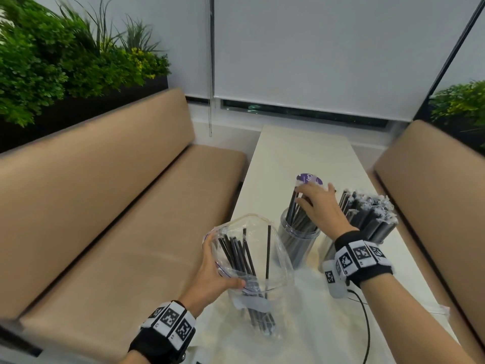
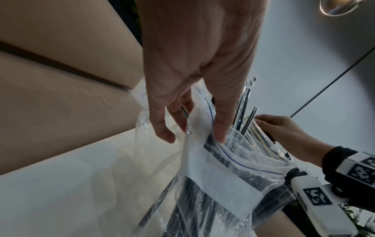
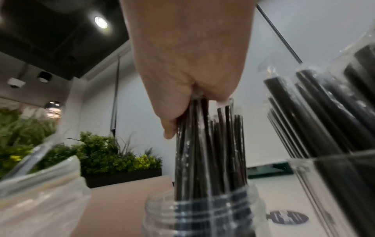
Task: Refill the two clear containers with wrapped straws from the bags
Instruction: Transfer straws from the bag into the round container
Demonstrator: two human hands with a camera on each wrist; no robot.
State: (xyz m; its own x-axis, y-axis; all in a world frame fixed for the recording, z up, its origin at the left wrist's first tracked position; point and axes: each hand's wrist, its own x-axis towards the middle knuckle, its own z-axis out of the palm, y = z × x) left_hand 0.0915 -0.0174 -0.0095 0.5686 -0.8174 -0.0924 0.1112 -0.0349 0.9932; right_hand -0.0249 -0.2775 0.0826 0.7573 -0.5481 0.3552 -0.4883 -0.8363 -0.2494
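On the long white desk (image 1: 301,143), near its left edge, my left hand (image 1: 212,271) pinches open the clear zip-top plastic bag (image 1: 262,261) of black wrapped straws. Beside it, my right hand (image 1: 319,208) fingers grip a bundle of thin black straws (image 3: 205,144) standing in the round clear jar (image 1: 298,243).

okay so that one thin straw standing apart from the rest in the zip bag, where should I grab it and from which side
Pinch the lone straw near its upper end, coming straight down through the bag's open mouth. It stands nearly upright, apart from the bundle, and the left hand holds the mouth open.
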